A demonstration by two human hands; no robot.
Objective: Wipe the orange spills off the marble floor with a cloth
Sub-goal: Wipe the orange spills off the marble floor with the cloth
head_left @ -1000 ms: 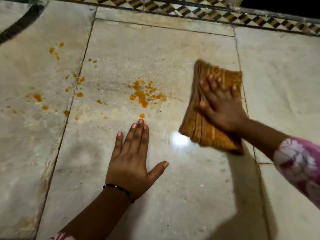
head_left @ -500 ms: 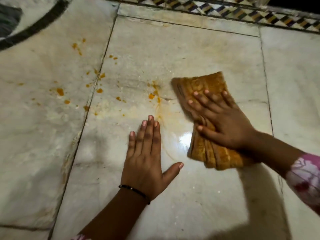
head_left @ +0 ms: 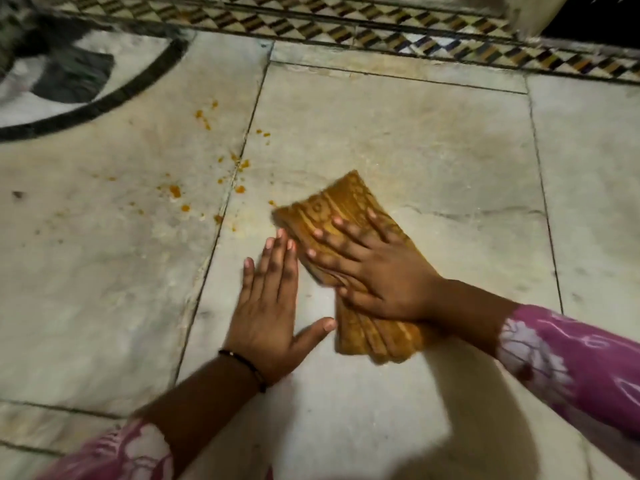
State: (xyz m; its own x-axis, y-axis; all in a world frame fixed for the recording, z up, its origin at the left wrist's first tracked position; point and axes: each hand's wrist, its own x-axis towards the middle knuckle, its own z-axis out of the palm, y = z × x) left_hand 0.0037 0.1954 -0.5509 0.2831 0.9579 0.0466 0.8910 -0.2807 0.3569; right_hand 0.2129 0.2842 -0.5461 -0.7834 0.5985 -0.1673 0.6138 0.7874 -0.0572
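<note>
A folded orange-brown cloth [head_left: 341, 206] lies flat on the pale marble floor [head_left: 415, 147]. My right hand [head_left: 374, 271] presses down on it with spread, straight fingers. Just to its left my left hand [head_left: 270, 306] rests flat on the bare marble, fingers straight, thumb out toward the cloth's near end. Small orange spills [head_left: 175, 191] dot the floor left of the cloth, scattered along and beyond the tile joint [head_left: 221, 220]. More orange specks [head_left: 204, 119] lie farther back.
A patterned mosaic border [head_left: 381, 32] runs along the far edge of the floor. A black curved inlay band [head_left: 104, 102] marks the marble at the upper left. Pink patterned sleeves cover both forearms.
My right hand has swept the cloth leftward over the central orange patch, which no longer shows. The cloth now lies next to my left hand. The view has shifted so the floor appears further right.
</note>
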